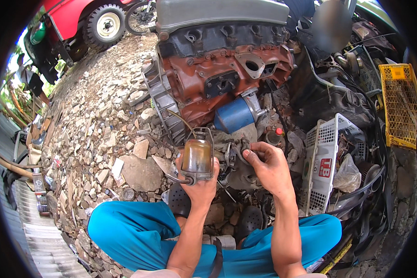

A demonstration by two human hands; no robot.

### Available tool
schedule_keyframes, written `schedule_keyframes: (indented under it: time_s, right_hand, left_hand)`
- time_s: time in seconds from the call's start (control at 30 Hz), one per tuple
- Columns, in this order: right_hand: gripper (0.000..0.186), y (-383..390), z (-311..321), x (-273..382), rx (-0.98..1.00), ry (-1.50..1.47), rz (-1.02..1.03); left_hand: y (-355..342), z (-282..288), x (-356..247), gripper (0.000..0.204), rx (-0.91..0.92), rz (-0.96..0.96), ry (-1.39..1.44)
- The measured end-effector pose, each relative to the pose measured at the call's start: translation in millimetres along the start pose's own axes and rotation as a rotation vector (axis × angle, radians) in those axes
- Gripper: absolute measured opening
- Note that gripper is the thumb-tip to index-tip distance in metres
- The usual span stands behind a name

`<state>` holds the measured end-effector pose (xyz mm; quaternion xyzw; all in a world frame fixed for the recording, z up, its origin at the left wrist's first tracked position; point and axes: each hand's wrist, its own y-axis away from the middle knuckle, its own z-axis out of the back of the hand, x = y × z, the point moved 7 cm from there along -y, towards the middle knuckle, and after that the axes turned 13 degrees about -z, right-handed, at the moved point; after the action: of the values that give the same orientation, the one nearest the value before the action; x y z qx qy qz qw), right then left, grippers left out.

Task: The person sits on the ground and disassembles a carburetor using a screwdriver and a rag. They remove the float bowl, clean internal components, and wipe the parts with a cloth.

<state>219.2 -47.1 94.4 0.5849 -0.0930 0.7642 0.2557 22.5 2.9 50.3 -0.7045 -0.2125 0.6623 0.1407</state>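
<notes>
My left hand [200, 187] is wrapped round a fuel sediment bowl [197, 155], an amber-stained glass jar in a metal wire frame, held upright in front of me. A metal fitting [229, 155] sticks out on its right side. Close to that fitting, my right hand [269, 167] pinches a grey rag [240, 178] between thumb and fingers. Whether the fingertips also touch the fitting is hidden. Beyond both hands stands a large engine block [185, 74], painted reddish brown, with a blue cylindrical filter [234, 115] on its near side.
Broken stones [88, 153] cover the ground to the left. At right stand a white plastic crate [323, 162] with parts and a clear bag, and a yellow crate [398, 106]. A red-capped bottle [277, 134] sits by the engine. Behind is a red vehicle's wheel [107, 25].
</notes>
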Motion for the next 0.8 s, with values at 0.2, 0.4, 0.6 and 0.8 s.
schedule_keyframes:
  time_s: [0.2, 0.4, 0.6, 0.8]
  right_hand:
    - [0.023, 4, 7, 7, 0.004, 0.026, -0.038]
    - [0.011, 11, 65, 9, -0.082, -0.302, -0.07]
    - [0.02, 11, 65, 5, -0.221, -0.685, 0.057]
    - [0.025, 29, 9, 24, -0.177, -0.487, 0.229]
  left_hand:
    - [5, 0, 6, 0.049, -0.067, 0.02, 0.026]
    - [-13, 10, 10, 0.042, -0.211, 0.094, 0.188]
    - [-14, 0, 14, 0.031, -0.234, 0.265, 0.577]
    - [-6, -6, 29, 0.026, -0.2, 0.37, 0.737]
